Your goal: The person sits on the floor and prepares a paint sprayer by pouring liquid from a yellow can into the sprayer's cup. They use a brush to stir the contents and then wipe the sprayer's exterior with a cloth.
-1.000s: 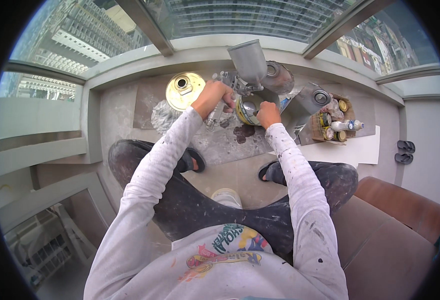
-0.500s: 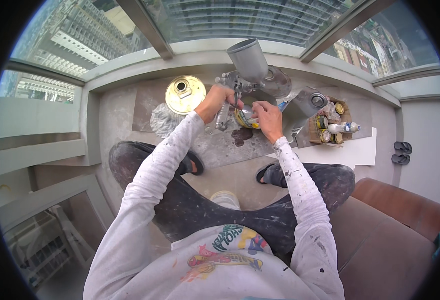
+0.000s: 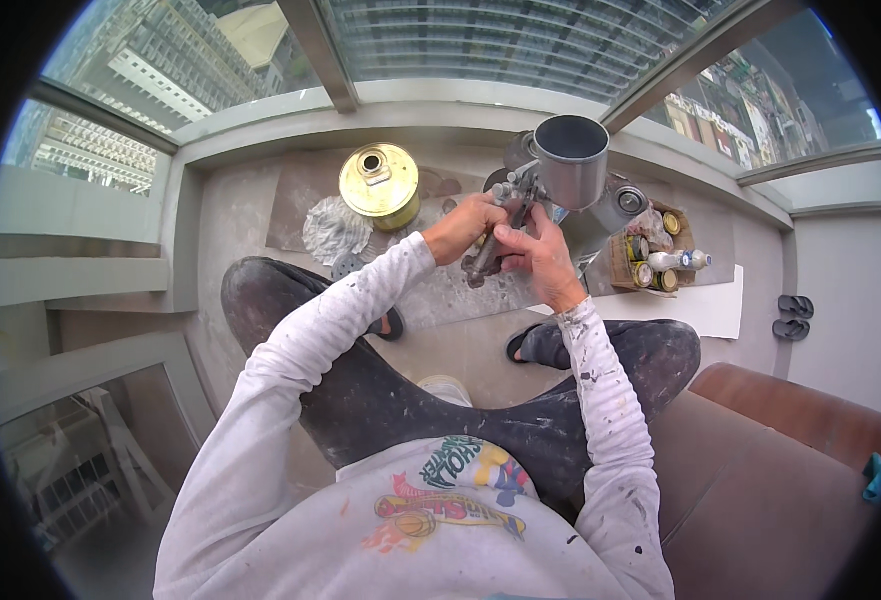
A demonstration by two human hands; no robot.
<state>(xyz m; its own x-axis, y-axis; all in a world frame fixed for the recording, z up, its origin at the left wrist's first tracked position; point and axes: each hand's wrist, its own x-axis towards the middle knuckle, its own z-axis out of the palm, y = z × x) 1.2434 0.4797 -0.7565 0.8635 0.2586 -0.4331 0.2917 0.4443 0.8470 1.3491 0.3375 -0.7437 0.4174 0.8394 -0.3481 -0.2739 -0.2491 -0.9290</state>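
Observation:
A metal spray gun with a grey cup on top (image 3: pixel 572 178) is held up in front of me, the cup's open mouth facing up. My left hand (image 3: pixel 467 229) is closed on the gun's body on its left side. From the right, my right hand (image 3: pixel 545 258) wraps round the handle, its thumb pressed near the trigger. The handle end points down and left between my wrists. Both hands hide part of the gun and what lies below it.
A round gold tin (image 3: pixel 379 190) stands at the left beside a crumpled whitish cloth (image 3: pixel 338 229). Right of the gun is a grey metal container (image 3: pixel 625 202), then a cardboard box (image 3: pixel 621 262) with small tins and a bottle. Black slippers (image 3: pixel 792 330) lie far right. Windows line the far side.
The spray gun has shifted right and nearer, its cup turning from tilted to upright. My right hand has left the yellow-marked tin below and now grips the gun alongside my left hand.

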